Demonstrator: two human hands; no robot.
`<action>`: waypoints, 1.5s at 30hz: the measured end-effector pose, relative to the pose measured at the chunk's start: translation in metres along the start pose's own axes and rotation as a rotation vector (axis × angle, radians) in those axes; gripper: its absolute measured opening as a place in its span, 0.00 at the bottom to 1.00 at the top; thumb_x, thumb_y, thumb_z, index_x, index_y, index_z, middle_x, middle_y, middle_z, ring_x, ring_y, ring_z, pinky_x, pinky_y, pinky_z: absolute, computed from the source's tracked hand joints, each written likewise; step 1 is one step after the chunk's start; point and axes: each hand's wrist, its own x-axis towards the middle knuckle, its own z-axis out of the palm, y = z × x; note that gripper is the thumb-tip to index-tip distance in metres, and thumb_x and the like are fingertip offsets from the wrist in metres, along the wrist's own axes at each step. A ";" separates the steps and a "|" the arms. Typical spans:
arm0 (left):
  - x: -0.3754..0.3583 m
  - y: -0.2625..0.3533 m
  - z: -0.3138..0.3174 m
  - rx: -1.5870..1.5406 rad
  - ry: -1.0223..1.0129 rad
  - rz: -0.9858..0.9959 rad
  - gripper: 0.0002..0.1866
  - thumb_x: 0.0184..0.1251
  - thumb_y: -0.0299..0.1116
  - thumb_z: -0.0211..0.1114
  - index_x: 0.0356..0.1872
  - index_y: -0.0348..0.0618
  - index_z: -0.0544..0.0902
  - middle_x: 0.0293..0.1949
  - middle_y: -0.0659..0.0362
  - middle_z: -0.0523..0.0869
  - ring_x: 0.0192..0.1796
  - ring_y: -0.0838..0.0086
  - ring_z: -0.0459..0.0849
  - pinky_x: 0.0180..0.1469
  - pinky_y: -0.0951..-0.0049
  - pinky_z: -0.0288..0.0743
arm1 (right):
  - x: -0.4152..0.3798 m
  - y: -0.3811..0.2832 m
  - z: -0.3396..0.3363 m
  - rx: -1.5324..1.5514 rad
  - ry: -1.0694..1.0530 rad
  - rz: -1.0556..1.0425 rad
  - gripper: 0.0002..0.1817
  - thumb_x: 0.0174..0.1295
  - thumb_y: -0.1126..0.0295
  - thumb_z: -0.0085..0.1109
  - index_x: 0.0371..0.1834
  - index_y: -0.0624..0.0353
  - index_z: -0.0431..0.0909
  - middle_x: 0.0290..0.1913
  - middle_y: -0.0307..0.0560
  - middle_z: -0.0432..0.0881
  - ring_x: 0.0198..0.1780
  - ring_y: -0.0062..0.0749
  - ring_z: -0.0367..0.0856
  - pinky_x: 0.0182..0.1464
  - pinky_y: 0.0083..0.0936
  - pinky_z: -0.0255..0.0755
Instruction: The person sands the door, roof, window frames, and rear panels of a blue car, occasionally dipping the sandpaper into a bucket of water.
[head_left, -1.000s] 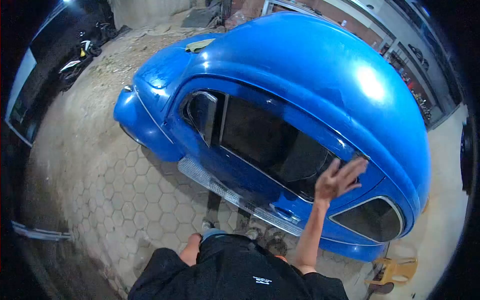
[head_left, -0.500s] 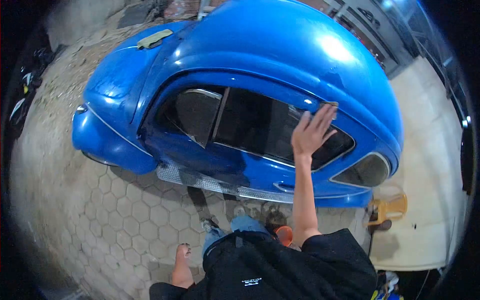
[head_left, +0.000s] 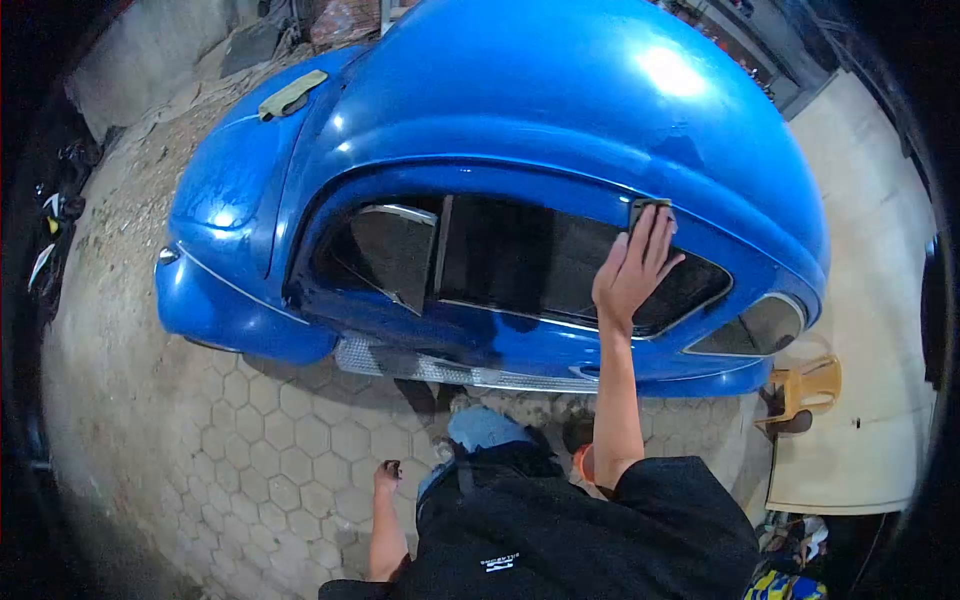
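My right hand (head_left: 632,270) presses a small dark pad, apparently a sponge (head_left: 652,205), against the door frame above the side window (head_left: 580,262) of a blue car (head_left: 500,90). The fingers lie over the pad and hide most of it. My left hand (head_left: 388,476) hangs low beside my body, over the paving. Its fingers are curled in, and I cannot make out what is in them, if anything.
A greenish cloth (head_left: 292,94) lies on the car's front end. A metal-plated running board (head_left: 470,376) runs along the car's side. Near the rear stands a yellow plastic chair (head_left: 815,385). An orange container (head_left: 583,462) is partly hidden by my right arm. Hexagonal paving (head_left: 300,432) lies below.
My view has shifted slightly, so the car sits a little lower and further right. My right hand stays on the upper window frame with the pad. My left hand appears higher.
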 end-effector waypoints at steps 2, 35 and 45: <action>-0.013 0.008 0.004 0.047 0.011 -0.019 0.11 0.74 0.33 0.52 0.49 0.49 0.82 0.31 0.58 0.84 0.29 0.71 0.81 0.27 0.68 0.75 | 0.003 -0.017 0.004 0.253 0.112 0.075 0.30 0.71 0.56 0.49 0.75 0.52 0.64 0.78 0.49 0.58 0.79 0.46 0.51 0.76 0.56 0.35; 0.125 0.116 -0.333 0.178 -0.073 -0.425 0.18 0.73 0.46 0.50 0.52 0.47 0.80 0.36 0.55 0.85 0.34 0.62 0.83 0.32 0.58 0.77 | -0.021 -0.330 0.045 0.361 0.059 -0.013 0.14 0.60 0.80 0.59 0.45 0.53 0.88 0.45 0.43 0.88 0.52 0.38 0.85 0.57 0.35 0.77; 0.171 0.214 -0.425 0.276 0.022 -0.203 0.18 0.76 0.42 0.42 0.56 0.51 0.77 0.36 0.60 0.83 0.32 0.70 0.82 0.31 0.62 0.75 | -0.136 -0.394 0.114 0.538 -0.035 -0.069 0.18 0.65 0.78 0.58 0.59 0.61 0.79 0.61 0.56 0.78 0.63 0.59 0.74 0.64 0.46 0.71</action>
